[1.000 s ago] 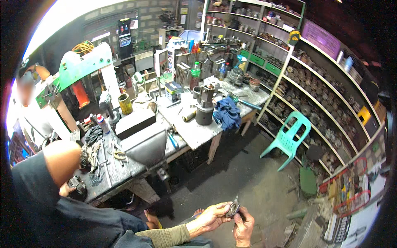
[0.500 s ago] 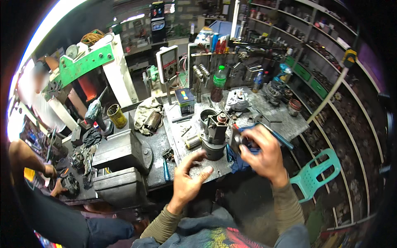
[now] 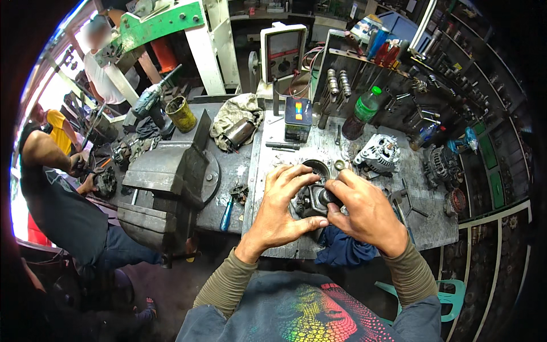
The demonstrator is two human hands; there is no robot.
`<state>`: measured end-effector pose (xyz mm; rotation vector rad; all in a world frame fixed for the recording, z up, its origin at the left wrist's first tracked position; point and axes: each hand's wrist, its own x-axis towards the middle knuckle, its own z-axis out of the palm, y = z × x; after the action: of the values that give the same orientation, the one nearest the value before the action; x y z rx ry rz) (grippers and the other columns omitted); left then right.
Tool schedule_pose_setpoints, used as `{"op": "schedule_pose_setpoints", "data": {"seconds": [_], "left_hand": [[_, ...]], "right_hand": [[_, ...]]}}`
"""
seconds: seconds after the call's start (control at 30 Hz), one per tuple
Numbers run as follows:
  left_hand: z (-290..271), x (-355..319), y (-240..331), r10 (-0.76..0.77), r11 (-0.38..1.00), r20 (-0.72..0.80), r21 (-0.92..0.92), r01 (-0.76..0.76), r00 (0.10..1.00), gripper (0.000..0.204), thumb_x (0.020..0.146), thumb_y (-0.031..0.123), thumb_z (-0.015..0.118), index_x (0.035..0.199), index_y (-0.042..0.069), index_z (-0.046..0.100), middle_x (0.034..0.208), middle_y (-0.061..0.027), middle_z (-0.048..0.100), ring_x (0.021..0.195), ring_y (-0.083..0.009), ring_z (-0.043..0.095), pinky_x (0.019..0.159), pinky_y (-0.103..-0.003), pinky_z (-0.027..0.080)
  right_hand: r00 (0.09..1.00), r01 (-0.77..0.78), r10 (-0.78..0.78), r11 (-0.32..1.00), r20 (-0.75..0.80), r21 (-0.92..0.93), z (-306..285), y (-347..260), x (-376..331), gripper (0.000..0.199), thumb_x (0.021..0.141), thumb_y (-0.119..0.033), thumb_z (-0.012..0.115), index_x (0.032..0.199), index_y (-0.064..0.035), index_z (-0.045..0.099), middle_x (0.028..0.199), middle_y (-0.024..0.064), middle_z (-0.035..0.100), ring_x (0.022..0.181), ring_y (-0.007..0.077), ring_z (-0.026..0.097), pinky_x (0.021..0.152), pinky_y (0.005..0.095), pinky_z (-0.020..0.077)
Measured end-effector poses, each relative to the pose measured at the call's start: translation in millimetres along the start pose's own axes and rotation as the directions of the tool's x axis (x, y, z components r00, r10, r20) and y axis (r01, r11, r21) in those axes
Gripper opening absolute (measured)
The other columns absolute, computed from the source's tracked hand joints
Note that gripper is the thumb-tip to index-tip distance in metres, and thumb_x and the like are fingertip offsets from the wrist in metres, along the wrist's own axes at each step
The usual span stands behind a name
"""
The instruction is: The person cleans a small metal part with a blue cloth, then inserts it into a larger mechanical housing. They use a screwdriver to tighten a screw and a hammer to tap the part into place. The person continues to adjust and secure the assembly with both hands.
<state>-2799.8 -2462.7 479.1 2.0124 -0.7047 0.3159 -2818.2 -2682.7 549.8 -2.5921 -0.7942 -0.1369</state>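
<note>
A dark starter-motor-like housing (image 3: pixel 313 200) stands upright at the near edge of the bench, largely covered by my hands. My left hand (image 3: pixel 280 212) curves round its left side, fingers over the top and thumb across the front. Pinched in the fingers of my right hand (image 3: pixel 364 212) is a dark round metal part (image 3: pixel 326 196), down at the top of the housing. Whether the part is seated there cannot be seen. Just behind lies an open dark metal ring (image 3: pixel 317 166). A dark blue cloth (image 3: pixel 345 248) is bunched below my right hand.
A large vise (image 3: pixel 162 176) stands to the left, with a blue-handled screwdriver (image 3: pixel 227 214) beside it. Farther back are an alternator (image 3: pixel 378 153), a bottle of dark liquid (image 3: pixel 361 114) and a rag (image 3: pixel 231 117). At far left, a co-worker (image 3: pixel 68 182) handles another part.
My right hand has brought the round part left onto the housing. My left hand has gone from open beside the housing to wrapped round it. The view has tilted and shifted.
</note>
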Motion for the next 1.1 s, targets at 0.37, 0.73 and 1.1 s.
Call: {"op": "schedule_pose_setpoints", "data": {"seconds": [0.37, 0.73, 1.1], "left_hand": [[-1, 5, -26, 0.061, 0.972, 0.044, -0.23, -0.049, 0.997, 0.082, 0.068, 0.051, 0.095, 0.13, 0.005, 0.066, 0.133, -0.0168, 0.062, 0.132, -0.0436, 0.05, 0.116, -0.057, 0.04], [0, 18, -29, 0.101, 0.918, 0.142, -0.395, -0.038, 0.985, 0.072, 0.073, 0.023, 0.093, 0.133, -0.003, 0.063, 0.124, -0.0169, 0.062, 0.116, -0.0377, 0.06, 0.099, -0.045, 0.051], [-9, 24, -27, 0.103, 0.932, 0.229, -0.361, -0.014, 0.968, 0.071, 0.072, 0.02, 0.093, 0.132, -0.002, 0.063, 0.124, -0.0164, 0.062, 0.114, -0.0372, 0.061, 0.097, -0.045, 0.052]], "right_hand": [[0.803, -0.566, 0.284, 0.641, 0.524, 0.519, 91, -65, -52, 0.021, 0.087, -0.01, 0.078, 0.105, 0.0012, 0.079, 0.088, 0.0079, 0.074, 0.08, 0.0223, 0.072, 0.076, 0.0382, 0.0559], [0.873, -0.351, 0.431, 0.881, -0.231, 0.317, 297, -52, 99, 0.026, 0.095, -0.004, 0.064, 0.12, 0.0031, 0.07, 0.104, 0.0223, 0.064, 0.095, 0.0388, 0.066, 0.085, 0.0465, 0.053], [0.711, -0.7, 0.668, 0.701, -0.221, -0.136, 322, 61, 185, 0.02, 0.08, 0.002, 0.068, 0.098, 0.0054, 0.077, 0.113, 0.0262, 0.07, 0.11, 0.0435, 0.067, 0.096, 0.0494, 0.0575]]}}
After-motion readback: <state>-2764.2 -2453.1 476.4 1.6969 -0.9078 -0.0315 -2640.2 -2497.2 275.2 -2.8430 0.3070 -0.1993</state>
